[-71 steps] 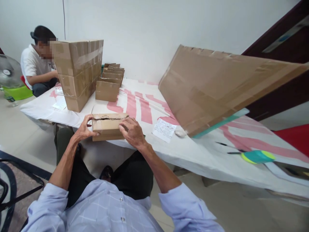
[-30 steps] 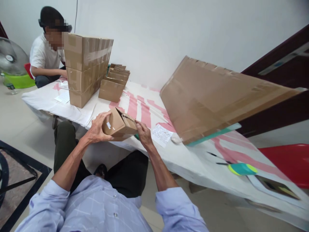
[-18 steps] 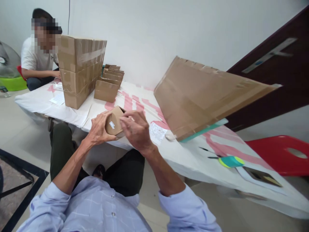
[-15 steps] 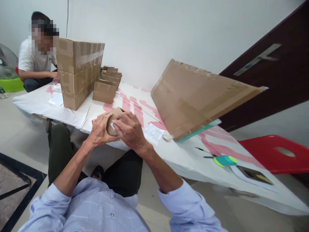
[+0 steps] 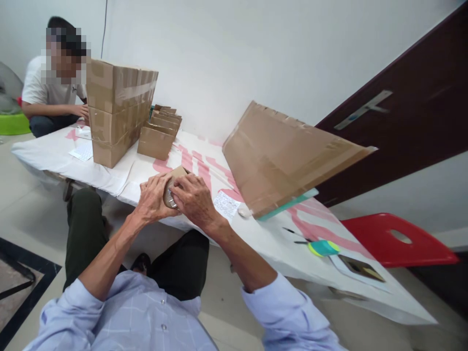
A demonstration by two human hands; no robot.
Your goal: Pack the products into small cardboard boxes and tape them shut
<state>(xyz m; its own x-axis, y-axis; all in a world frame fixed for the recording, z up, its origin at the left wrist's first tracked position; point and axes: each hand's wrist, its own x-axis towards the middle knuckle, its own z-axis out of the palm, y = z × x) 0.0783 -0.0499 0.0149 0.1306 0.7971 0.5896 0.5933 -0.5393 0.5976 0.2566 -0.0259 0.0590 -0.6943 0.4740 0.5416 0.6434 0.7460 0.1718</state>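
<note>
Near the table's front edge, a small brown cardboard box (image 5: 180, 171) is gripped in my left hand (image 5: 151, 197), whose fingers wrap round its left side. My right hand (image 5: 193, 197) is closed at the box's near face, its fingertips pinched on something small, clear and shiny that I cannot make out. A round, shiny patch (image 5: 169, 194) shows on that face between the two hands. Just to the right lies a printed paper sheet (image 5: 226, 205), with a small pale object (image 5: 244, 212) beside it.
Stacked cardboard boxes (image 5: 120, 109) and open cartons (image 5: 156, 141) stand at left on the cloth-covered table (image 5: 270, 243). A large cardboard sheet (image 5: 288, 161) leans at right, near a teal-yellow item (image 5: 323, 248), phone (image 5: 361, 268) and red stool (image 5: 398, 241). A person (image 5: 54, 92) sits far left.
The view has turned slightly, so the table items at right appear farther left. At the box's face, a shiny round patch now shows where a small white piece was seen.
</note>
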